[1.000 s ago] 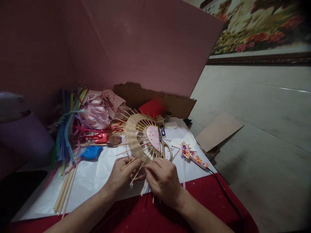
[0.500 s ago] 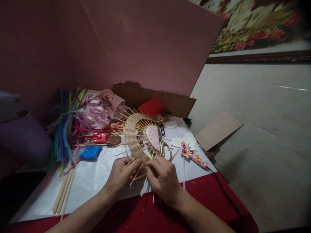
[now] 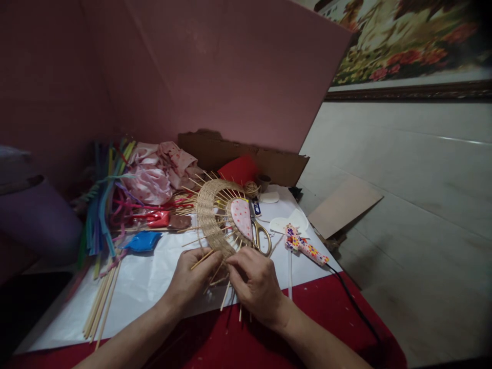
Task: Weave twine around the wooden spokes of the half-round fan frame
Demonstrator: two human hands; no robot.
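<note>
A half-round woven twine fan [image 3: 209, 218] with thin wooden sticks fanning outward lies before me. At its centre is a pink half-circle of dotted cloth [image 3: 241, 215]. My left hand [image 3: 198, 271] is closed on the fan's near end, thumb on top beside a stick. My right hand [image 3: 255, 279] pinches at the same end, its fingertips close to the left thumb; the twine there is mostly hidden by the fingers. A strand of twine [image 3: 220, 280] shows between the hands. Gold-handled scissors [image 3: 263, 241] lie just right of the cloth piece, partly under the fan.
A flower-patterned glue gun [image 3: 305, 247] with a black cord lies at the right. Loose wooden sticks [image 3: 100, 302], a blue packet [image 3: 144, 241], pipe cleaners [image 3: 102, 200] and pink cloth [image 3: 154, 177] are at the left. A twine ball [image 3: 251, 188] sits behind the fan.
Both hands stay at the fan's near end. The right fingertips have shifted very slightly left, toward the left thumb; the sticks below them have tilted a little.
</note>
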